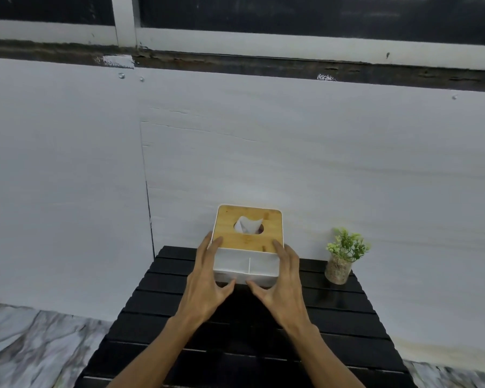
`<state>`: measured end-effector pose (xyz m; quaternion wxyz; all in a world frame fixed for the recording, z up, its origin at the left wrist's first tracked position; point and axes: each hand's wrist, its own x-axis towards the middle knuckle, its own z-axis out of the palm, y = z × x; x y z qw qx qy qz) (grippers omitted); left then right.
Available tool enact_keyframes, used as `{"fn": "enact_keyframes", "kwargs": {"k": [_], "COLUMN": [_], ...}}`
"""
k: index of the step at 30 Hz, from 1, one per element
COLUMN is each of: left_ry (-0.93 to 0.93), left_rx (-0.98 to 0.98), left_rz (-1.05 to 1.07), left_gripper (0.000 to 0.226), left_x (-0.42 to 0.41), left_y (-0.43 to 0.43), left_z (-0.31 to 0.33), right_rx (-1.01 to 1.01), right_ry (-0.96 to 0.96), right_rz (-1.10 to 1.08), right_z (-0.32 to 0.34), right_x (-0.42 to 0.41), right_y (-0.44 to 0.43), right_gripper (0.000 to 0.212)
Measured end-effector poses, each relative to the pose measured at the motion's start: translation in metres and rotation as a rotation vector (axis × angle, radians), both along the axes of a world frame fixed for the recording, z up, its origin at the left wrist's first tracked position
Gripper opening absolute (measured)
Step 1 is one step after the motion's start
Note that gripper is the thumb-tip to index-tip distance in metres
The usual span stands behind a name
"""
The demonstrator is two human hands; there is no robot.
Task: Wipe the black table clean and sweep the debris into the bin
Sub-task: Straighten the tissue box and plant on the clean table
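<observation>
A black slatted table (347, 317) stands against a white wall. At its far middle is a white tissue box (247, 264) with a wooden lid and a tissue poking out of the slot. My left hand (207, 278) grips the box's left side, thumb under the front edge. My right hand (283, 281) grips its right side in the same way. I cannot tell whether the box rests on the table or hangs just above it. No debris, cloth or bin shows.
A small green plant in a glass pot (340, 261) stands at the table's far right corner, close to the box. The white wall (263, 149) runs right behind the table. Marble-patterned floor (39, 345) lies to the left and right.
</observation>
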<state>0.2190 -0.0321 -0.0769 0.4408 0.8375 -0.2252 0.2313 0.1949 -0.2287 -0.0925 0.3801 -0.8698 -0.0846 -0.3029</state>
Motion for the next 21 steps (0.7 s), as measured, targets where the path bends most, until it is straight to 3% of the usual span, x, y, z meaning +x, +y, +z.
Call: {"fn": "enact_keyframes", "kwargs": {"k": [12, 21], "left_ry": [0.196, 0.191], "left_rx": [0.064, 0.034], "left_rz": [0.000, -0.007], "left_gripper": [0.098, 0.105], "left_x": [0.036, 0.050], "left_y": [0.036, 0.037], "left_z": [-0.026, -0.033], "right_rx": [0.051, 0.017], "right_ry": [0.141, 0.171], "right_rz": [0.038, 0.024], "right_z": [-0.038, -0.038], "right_x": [0.035, 0.046], "right_y": [0.029, 0.029], "right_gripper": [0.103, 0.103]}}
